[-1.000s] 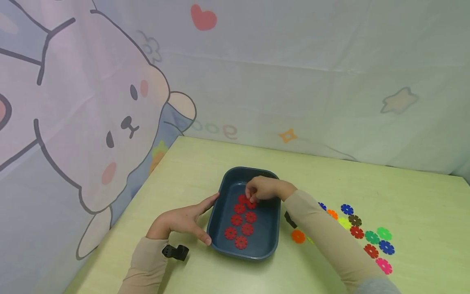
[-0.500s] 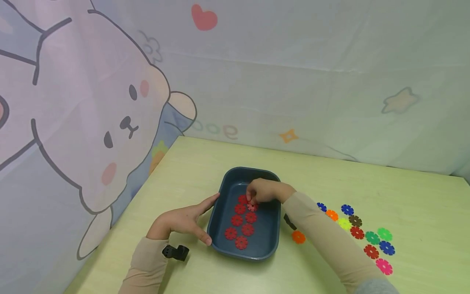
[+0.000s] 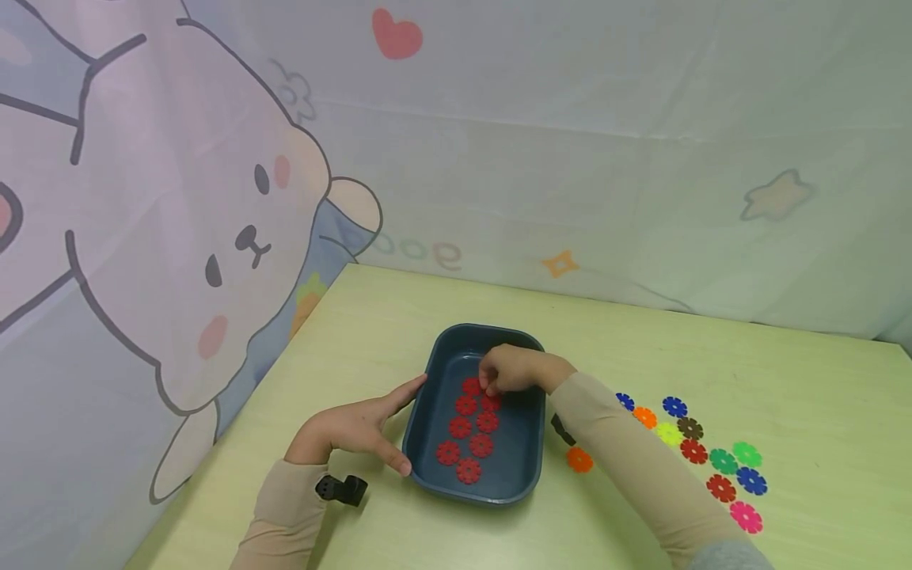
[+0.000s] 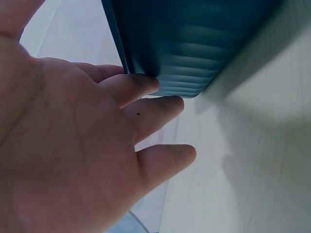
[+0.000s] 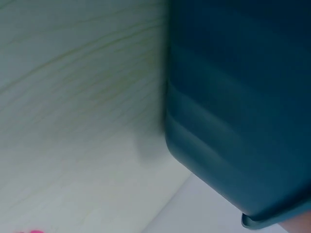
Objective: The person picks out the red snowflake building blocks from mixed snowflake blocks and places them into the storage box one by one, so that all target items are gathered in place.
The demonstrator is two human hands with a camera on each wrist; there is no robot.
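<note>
A dark blue tray [image 3: 529,467] stands on the table, with several red flower-shaped discs [image 3: 460,427] lying in two rough rows on its floor. My right hand [image 3: 514,369] reaches over the right wall into it, finger and thumb pinching at the edge of the upper right red disc [image 3: 492,402]. Spread wide, my left hand [image 3: 352,431] touches the tray's left side, thumb near the front corner. The left wrist view shows its straight fingers [image 4: 160,116] at the outer wall. In the right wrist view the tray wall [image 5: 233,121] hides the hand's work.
To the right, flower-shaped discs in several colours lie loose on the table [image 3: 819,412], among them a pink disc [image 3: 746,517] and a green disc [image 3: 746,454]. An orange disc [image 3: 580,459] lies beside the tray, near the right sleeve. A printed cloth [image 3: 570,158] hangs behind.
The red disc at my right fingertips shifted slightly toward me, looked paler half a second ago, and now looks flat and darker. My right hand moved only slightly; the left hand and tray stayed put.
</note>
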